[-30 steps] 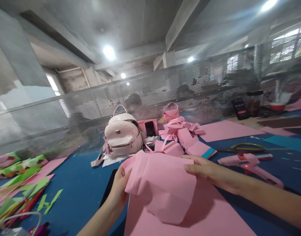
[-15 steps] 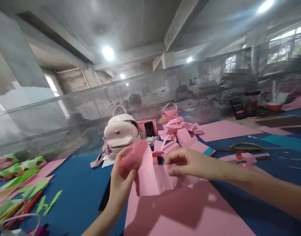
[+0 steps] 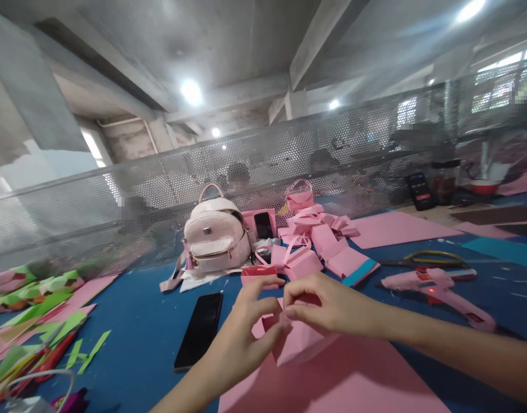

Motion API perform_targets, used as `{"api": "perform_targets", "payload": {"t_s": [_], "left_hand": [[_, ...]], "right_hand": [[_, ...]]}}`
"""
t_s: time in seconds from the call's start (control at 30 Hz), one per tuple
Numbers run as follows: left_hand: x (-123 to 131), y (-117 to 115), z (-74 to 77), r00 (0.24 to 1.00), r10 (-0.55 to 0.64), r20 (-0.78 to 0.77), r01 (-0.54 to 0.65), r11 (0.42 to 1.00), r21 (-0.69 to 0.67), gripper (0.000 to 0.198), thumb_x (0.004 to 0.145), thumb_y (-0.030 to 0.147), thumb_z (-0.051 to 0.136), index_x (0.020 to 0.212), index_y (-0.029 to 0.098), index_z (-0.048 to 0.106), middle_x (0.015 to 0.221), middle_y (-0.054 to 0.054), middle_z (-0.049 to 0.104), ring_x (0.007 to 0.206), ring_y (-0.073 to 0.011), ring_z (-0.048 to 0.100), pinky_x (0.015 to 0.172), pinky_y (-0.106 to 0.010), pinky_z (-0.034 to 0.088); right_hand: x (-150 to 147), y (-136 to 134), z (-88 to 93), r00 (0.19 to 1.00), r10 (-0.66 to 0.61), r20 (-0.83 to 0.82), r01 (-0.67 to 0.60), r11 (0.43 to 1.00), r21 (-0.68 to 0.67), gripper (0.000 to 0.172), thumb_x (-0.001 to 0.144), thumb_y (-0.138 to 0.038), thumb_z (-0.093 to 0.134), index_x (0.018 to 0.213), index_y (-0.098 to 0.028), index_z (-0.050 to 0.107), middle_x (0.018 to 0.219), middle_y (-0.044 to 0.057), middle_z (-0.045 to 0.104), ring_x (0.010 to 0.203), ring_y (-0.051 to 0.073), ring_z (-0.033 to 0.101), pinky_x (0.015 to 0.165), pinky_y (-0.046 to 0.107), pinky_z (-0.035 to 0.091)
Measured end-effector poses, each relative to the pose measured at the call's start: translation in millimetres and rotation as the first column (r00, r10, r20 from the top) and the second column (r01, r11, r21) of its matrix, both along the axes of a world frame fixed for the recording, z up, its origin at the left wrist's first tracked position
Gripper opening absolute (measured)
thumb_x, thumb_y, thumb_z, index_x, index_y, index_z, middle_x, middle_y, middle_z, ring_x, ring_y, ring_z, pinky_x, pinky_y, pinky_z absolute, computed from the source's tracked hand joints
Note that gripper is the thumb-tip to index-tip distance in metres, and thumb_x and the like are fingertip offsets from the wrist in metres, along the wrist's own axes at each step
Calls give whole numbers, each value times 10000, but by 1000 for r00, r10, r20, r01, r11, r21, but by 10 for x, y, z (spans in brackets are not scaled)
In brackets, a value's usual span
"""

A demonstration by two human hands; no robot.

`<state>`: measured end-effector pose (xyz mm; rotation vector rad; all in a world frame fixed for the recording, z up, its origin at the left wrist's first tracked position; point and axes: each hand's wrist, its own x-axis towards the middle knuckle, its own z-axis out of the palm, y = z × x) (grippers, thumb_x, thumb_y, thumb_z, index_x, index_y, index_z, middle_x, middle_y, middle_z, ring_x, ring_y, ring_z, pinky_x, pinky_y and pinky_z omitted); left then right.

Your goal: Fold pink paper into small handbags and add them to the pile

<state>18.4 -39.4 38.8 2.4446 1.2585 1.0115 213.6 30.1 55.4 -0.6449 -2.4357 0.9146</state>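
A folded piece of pink paper (image 3: 304, 343), shaped like a small box or bag, is held low over a large pink sheet (image 3: 345, 381). My left hand (image 3: 255, 327) curls around its left end, thumb and fingers bent toward each other. From the right, my right hand (image 3: 317, 303) pinches its upper edge, the fingertips close to those of the left. Both hands partly cover the paper. Just behind them sits a small pink paper box (image 3: 258, 274). A black phone (image 3: 198, 330) lies to the left of my left hand.
A pink glue gun (image 3: 438, 291) and scissors (image 3: 436, 258) lie on the blue table at right. A pale backpack (image 3: 216, 235) and several pink paper bags (image 3: 304, 264) stand behind. Green paper strips (image 3: 91, 353) and red-handled scissors (image 3: 52, 355) are at left.
The pink paper has come down and turned, now lower over the sheet. My left hand has moved right, closer to my right hand. The black phone and glue gun show more fully.
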Motion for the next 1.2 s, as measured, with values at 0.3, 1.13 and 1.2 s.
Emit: {"api": "perform_targets", "payload": {"t_s": [0.3, 1.13, 1.2], "left_hand": [[-28, -32, -12, 998, -20, -65, 29, 990, 137, 129, 907, 182, 530, 826, 219, 623, 1254, -90, 545, 1139, -253, 513, 947, -401, 428], [-129, 73, -34, 984, 81, 160, -15, 925, -379, 258, 764, 243, 708, 594, 175, 526, 570, 44, 560, 635, -128, 538, 722, -227, 391], [-122, 85, -26, 972, 79, 223, 24, 906, -423, 274, 757, 206, 696, 547, 168, 524, 530, 39, 565, 594, -123, 536, 709, -228, 401]], "right_hand": [[-65, 25, -185, 989, 41, -144, -72, 972, -222, 199, 861, -337, 585, 765, -164, 606, 686, -16, 529, 644, 128, 474, 598, 231, 366], [57, 133, -239, 999, 22, 27, -11, 927, -376, 197, 715, -339, 699, 732, -160, 618, 616, -61, 464, 504, 69, 347, 434, 188, 235], [63, 138, -254, 1000, 22, 13, -14, 911, -413, 194, 711, -334, 706, 736, -159, 626, 614, -61, 479, 486, 62, 334, 415, 184, 218]]}}
